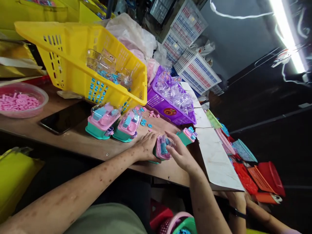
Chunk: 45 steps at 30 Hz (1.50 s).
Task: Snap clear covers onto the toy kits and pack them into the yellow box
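A small pink and teal toy box [162, 148] with blue parts on top stands near the table's front edge. My left hand [147, 147] is wrapped round its left side. Against its right and top side rest the fingers of my right hand [179, 152]. Two similar boxes with clear covers, one [103, 120] farther left and one [128, 125] nearer, stand in front of the yellow basket. Another teal box [187, 135] with pink and blue parts is just beyond my right hand. Small blue wheel-like pieces [143, 122] and pink bits [153, 114] lie on the table.
A yellow basket [80, 70] and a purple basket [168, 112] of clear parts line the back. On the left are a black phone [65, 117] and a bowl [44, 100] of pink pieces. A co-worker's hands and forearms [258, 213] show at lower right, beside white boards [216, 159].
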{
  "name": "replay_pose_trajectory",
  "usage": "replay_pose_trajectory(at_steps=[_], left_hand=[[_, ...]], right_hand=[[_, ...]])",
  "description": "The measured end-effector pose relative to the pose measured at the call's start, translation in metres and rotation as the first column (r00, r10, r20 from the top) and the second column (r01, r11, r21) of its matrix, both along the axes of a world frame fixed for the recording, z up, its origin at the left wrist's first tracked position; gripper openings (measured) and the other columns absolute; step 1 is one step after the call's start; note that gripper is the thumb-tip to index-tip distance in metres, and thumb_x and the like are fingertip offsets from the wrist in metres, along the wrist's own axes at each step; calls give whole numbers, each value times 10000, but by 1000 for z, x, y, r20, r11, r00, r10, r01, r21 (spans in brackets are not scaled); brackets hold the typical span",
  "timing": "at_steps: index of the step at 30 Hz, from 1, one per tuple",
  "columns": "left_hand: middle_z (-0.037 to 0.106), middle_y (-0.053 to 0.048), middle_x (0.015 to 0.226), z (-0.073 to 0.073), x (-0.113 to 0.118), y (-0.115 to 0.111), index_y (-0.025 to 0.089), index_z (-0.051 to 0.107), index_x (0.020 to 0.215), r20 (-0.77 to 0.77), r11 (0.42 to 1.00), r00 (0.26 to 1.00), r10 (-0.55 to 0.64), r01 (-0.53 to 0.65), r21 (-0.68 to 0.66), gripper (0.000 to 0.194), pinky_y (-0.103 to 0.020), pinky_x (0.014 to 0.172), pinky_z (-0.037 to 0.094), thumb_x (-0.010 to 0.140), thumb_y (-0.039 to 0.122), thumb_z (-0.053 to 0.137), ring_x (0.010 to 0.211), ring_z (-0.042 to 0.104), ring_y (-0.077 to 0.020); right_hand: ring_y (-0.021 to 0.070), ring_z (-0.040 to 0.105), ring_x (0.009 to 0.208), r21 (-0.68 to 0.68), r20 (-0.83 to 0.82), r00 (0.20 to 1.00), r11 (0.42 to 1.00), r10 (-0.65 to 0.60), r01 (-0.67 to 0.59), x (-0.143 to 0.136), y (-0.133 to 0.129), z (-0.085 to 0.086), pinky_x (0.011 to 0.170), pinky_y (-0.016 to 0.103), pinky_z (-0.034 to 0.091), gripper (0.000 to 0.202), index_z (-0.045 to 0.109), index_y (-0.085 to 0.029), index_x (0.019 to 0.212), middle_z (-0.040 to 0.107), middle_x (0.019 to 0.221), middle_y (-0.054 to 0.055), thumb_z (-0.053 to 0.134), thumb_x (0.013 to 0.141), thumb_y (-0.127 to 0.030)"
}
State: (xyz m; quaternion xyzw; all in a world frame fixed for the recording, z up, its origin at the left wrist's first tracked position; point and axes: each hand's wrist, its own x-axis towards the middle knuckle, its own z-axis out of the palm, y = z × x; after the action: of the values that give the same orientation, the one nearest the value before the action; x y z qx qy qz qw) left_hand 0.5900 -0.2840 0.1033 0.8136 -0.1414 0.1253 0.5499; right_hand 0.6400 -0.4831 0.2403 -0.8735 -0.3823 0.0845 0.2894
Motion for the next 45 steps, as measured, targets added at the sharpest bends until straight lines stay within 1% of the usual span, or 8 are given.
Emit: replay_pose_trajectory(at_steps=[4, 6, 9, 15, 20, 28, 38, 45], left_hand=[[545, -231, 1705, -2, -1, 5, 220, 413, 1670, 62, 998, 997, -54, 56, -31, 1311, -698, 1370, 401, 603, 481, 1128, 1625, 513, -494], [558, -244, 1689, -3, 0, 6, 203, 422, 1661, 95, 992, 992, -83, 91, -83, 1316, -696, 1345, 444, 590, 473, 1137, 1593, 550, -495], [582, -225, 1668, -4, -1, 6, 218, 452, 1653, 97, 982, 990, -106, 120, -147, 1275, -696, 1325, 477, 600, 457, 1131, 1564, 578, -496], [621, -220, 1607, -2, -2, 3, 194, 493, 1591, 89, 980, 991, -99, 113, -164, 1254, -679, 1292, 512, 543, 363, 1160, 1519, 608, -483], [629, -205, 1573, 1, -4, 4, 208, 488, 1573, 77, 981, 992, -100, 111, -160, 1220, -663, 1262, 543, 567, 360, 1161, 1489, 635, -463], [633, -236, 1558, 7, -7, 7, 183, 469, 1569, 48, 989, 993, -105, 109, -98, 1220, -692, 1247, 545, 576, 358, 1158, 1472, 641, -485], [617, -215, 1580, 0, -5, 2, 204, 437, 1591, 86, 990, 993, -76, 85, -112, 1249, -688, 1259, 542, 585, 370, 1159, 1497, 630, -479], [601, -218, 1586, 3, -7, 6, 205, 426, 1585, 98, 987, 990, -99, 110, -113, 1216, -687, 1254, 542, 619, 355, 1149, 1491, 625, -473]], right_hand=[[372, 734, 1329, 76, 311, 945, 994, -97, 77, -21, 15, -20, 1187, 617, 597, 542, 721, -247, 1529, 738, 1441, 170, 655, 1114, -591], [345, 763, 1252, 75, 341, 936, 995, -90, 68, -20, 22, -17, 1122, 568, 637, 495, 754, -229, 1491, 762, 1370, 162, 587, 1156, -553], [339, 747, 1293, 11, 378, 924, 999, -47, 46, -18, 27, -7, 1148, 561, 629, 479, 762, -201, 1483, 759, 1370, 173, 509, 1191, -483], [370, 724, 1314, -135, 479, 877, 991, 46, 22, -21, 32, 1, 1148, 604, 634, 494, 728, -173, 1546, 725, 1383, 196, 571, 1118, -363], [373, 728, 1300, -144, 506, 862, 988, 29, 52, -23, 35, 1, 1137, 623, 640, 506, 736, -205, 1540, 734, 1380, 176, 610, 1066, -329], [353, 731, 1350, -95, 445, 895, 992, -32, 82, -24, 31, 2, 1165, 631, 625, 472, 723, -259, 1551, 737, 1422, 159, 596, 1105, -348], [349, 726, 1334, -138, 461, 888, 987, -12, 85, -30, 37, 9, 1157, 612, 629, 485, 725, -236, 1544, 733, 1412, 160, 610, 1080, -323], [401, 698, 1350, -191, 466, 885, 976, -4, 105, -32, 46, 13, 1179, 663, 592, 500, 718, -181, 1531, 706, 1406, 199, 624, 1068, -347]])
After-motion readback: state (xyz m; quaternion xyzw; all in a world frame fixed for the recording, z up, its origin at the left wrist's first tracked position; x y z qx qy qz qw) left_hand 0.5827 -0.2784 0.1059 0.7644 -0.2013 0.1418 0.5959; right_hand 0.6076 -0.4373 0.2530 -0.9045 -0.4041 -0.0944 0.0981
